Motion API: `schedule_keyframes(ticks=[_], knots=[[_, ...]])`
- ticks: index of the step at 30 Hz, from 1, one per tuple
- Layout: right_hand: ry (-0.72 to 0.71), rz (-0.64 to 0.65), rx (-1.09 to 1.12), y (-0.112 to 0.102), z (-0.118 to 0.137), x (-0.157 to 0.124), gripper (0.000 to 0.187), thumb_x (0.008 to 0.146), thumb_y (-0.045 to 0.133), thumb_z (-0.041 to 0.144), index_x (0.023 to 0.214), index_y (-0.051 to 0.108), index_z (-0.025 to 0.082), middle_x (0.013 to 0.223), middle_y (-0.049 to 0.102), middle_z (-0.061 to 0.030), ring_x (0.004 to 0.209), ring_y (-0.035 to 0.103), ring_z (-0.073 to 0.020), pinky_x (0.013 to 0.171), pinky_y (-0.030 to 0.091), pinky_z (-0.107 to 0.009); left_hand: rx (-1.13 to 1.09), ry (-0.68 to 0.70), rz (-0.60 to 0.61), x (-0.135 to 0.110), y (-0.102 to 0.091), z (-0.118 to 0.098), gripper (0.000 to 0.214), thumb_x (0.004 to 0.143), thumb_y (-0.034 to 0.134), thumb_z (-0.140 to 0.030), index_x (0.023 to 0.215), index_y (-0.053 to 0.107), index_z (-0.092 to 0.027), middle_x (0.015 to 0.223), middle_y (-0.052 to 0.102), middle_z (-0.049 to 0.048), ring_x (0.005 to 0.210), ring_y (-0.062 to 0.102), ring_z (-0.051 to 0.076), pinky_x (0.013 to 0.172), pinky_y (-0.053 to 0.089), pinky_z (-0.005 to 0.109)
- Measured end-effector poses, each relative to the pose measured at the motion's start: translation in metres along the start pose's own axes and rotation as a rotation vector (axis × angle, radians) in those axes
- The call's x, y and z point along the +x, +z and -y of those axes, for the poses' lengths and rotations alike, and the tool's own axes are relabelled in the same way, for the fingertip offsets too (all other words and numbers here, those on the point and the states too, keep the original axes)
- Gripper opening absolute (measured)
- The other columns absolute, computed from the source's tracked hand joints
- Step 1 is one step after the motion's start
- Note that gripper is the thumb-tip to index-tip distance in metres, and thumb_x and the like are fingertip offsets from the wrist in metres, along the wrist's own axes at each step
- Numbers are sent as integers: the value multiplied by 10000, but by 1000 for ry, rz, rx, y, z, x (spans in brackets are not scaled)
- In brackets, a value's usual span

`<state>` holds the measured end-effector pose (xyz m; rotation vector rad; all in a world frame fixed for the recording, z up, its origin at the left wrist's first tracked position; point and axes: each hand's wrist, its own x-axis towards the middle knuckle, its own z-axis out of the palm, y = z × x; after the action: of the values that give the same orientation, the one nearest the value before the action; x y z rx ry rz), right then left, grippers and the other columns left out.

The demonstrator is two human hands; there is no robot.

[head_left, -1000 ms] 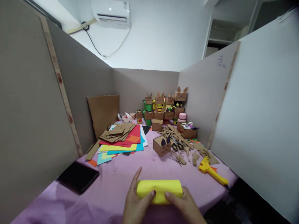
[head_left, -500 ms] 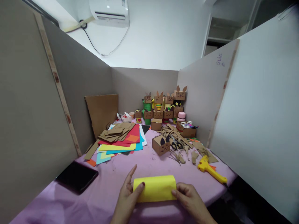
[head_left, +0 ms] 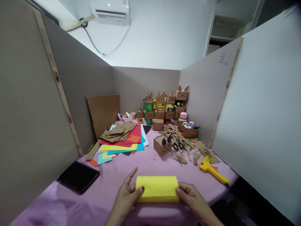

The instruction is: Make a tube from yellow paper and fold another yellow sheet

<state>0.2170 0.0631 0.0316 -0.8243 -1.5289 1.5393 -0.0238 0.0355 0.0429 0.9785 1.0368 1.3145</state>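
Note:
A folded yellow paper (head_left: 157, 188) lies flat on the pink table cover (head_left: 131, 166) near the front edge. My left hand (head_left: 127, 196) pinches its left end, thumb on top and forefinger stretched forward beside it. My right hand (head_left: 191, 197) grips the paper's right end with curled fingers. Both hands press the paper down against the cover.
A black tablet (head_left: 78, 176) lies at the front left. Coloured paper sheets (head_left: 122, 144) topped with cardboard pieces sit mid-left. A cardboard bunny box (head_left: 162, 145), scissors (head_left: 176, 145) and scraps are mid-right, a yellow glue gun (head_left: 213, 171) at the right. Several box figures (head_left: 164, 106) stand at the back; partition walls surround.
The rounded yellow roll held a little above the table has been pressed down into a flat folded shape on the cover. Both hands have stayed at its two ends.

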Motion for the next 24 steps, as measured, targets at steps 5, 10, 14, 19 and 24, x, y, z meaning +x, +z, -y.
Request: schedule_keyframes(ticks=[5, 10, 14, 19, 24], knots=[[-36, 21, -11, -3, 7, -2, 376, 782, 604, 486, 911, 726, 155, 765, 693, -42, 742, 596, -197, 691, 426, -276, -75, 10, 132, -5, -1, -6, 1126, 661, 765, -368, 1432, -16, -115, 728, 713, 28, 686, 664, 198, 693, 475, 293], [-98, 14, 34, -5, 9, 0, 393, 759, 640, 469, 1037, 693, 197, 929, 709, -81, 926, 605, -256, 885, 410, -385, 4, 119, 206, -6, -3, -9, 1058, 733, 709, -368, 1437, -47, -135, 853, 700, 53, 761, 628, 170, 735, 450, 257], [-142, 40, -37, -5, 6, 1, 401, 743, 660, 449, 1052, 688, 193, 1026, 690, -102, 997, 586, -281, 922, 397, -423, -6, 108, 162, -7, -2, -6, 1111, 718, 706, -428, 1432, -98, -149, 955, 683, 84, 888, 615, 221, 859, 426, 327], [-93, -46, -82, -4, 4, -2, 369, 766, 634, 450, 1013, 698, 184, 972, 706, -94, 936, 604, -275, 877, 430, -411, 5, 68, 126, -6, -3, 5, 1133, 661, 743, -445, 1442, -15, -129, 788, 683, 43, 728, 617, 192, 724, 456, 274], [-40, -48, -54, -2, 0, -2, 357, 748, 658, 447, 960, 712, 164, 889, 715, -77, 862, 619, -255, 805, 452, -358, -15, 43, 130, -8, 0, 5, 1121, 651, 759, -413, 1446, 25, -119, 735, 665, 27, 692, 611, 181, 701, 462, 277]])
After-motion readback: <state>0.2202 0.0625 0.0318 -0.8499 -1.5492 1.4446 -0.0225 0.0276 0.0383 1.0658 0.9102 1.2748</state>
